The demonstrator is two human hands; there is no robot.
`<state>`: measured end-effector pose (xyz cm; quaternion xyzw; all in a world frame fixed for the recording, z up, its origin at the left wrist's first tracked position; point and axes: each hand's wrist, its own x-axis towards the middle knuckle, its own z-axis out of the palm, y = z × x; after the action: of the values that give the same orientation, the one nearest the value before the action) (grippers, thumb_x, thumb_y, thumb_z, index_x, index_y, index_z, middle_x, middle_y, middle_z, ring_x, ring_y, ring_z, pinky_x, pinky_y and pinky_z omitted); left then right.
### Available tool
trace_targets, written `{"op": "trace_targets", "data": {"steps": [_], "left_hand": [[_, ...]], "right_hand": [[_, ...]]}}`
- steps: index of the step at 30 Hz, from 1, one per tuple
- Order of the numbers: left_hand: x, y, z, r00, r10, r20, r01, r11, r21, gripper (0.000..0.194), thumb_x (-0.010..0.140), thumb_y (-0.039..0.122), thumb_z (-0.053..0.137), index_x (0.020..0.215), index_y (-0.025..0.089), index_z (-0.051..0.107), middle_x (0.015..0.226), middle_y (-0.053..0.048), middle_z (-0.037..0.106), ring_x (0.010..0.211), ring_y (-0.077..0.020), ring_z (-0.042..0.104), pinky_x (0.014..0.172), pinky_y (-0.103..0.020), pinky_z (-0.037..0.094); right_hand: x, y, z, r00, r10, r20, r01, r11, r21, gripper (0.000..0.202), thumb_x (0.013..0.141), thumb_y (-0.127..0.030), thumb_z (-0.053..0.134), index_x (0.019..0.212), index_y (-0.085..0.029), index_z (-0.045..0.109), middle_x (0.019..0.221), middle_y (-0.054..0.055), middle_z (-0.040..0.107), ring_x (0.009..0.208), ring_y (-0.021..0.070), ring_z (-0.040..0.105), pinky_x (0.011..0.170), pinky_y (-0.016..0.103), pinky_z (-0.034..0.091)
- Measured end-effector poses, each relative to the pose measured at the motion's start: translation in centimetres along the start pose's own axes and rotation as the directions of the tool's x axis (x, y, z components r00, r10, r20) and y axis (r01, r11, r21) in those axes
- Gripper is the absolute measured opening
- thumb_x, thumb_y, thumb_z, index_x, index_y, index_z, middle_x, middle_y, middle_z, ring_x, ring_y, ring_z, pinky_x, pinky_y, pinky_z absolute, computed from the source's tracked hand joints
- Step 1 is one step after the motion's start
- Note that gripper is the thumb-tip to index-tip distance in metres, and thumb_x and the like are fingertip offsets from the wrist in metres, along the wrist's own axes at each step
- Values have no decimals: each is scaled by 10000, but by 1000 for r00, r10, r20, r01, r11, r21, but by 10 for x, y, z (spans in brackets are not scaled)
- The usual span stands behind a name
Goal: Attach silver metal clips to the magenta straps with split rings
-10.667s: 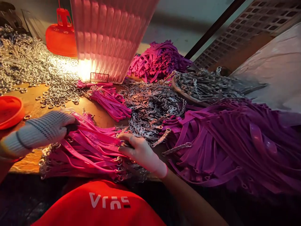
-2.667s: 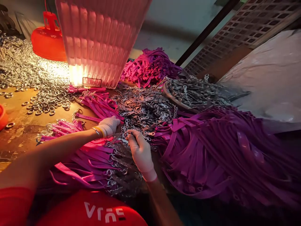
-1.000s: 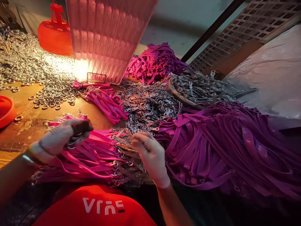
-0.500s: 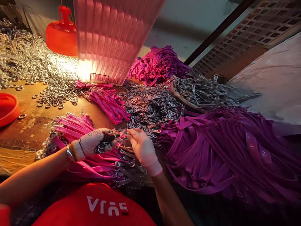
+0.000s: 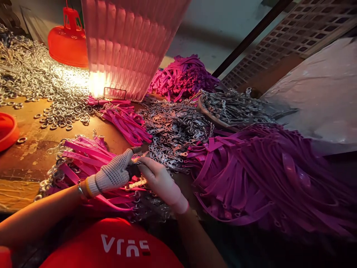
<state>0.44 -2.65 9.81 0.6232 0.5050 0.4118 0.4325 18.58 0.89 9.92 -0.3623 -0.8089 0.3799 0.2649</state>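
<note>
My left hand [image 5: 114,173], in a white dotted knit glove with dark fingertips, is closed. Metal rings were visible in its fingers half a second ago; now its palm is turned away and they are mostly hidden. My right hand [image 5: 160,182], in a thin whitish glove, meets it with fingers pressed together at the left fingertips. What the right fingers pinch is hidden. A short metal chain [image 5: 137,184] shows just below the joined fingers. Under both hands lies a pile of pink straps [image 5: 86,154] with rings and chains at their ends.
Loose metal rings [image 5: 63,109] heap at the left under a red lamp [image 5: 68,44]. Chains [image 5: 178,124] pile in the middle, beside purple straps [image 5: 240,175] at right. A ribbed translucent panel [image 5: 131,44] stands behind. A red round container [image 5: 8,130] sits at far left.
My hands have come together, the right one moving left and the left one turning its back upward. The rings in my left hand have gone out of sight. The view has shifted slightly.
</note>
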Motion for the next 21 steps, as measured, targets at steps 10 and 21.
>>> {"op": "trace_targets", "data": {"steps": [10, 21], "left_hand": [[3, 13, -7, 876, -391, 281, 473, 808, -351, 44, 739, 192, 489, 777, 188, 512, 574, 27, 520, 436, -95, 434, 400, -186, 309], [106, -12, -20, 946, -275, 169, 162, 857, 489, 168, 778, 115, 516, 809, 140, 679, 647, -30, 615, 554, -126, 534, 553, -227, 435]], "right_hand": [[-5, 5, 9, 929, -347, -124, 203, 763, -614, 313, 978, -242, 455, 698, -203, 589, 613, 13, 591, 566, 136, 505, 579, 284, 296], [-8, 22, 10, 909, 71, -412, -117, 989, -88, 302, 1023, -410, 474, 1027, -207, 698, 825, 21, 721, 717, 147, 627, 686, 245, 455]]}}
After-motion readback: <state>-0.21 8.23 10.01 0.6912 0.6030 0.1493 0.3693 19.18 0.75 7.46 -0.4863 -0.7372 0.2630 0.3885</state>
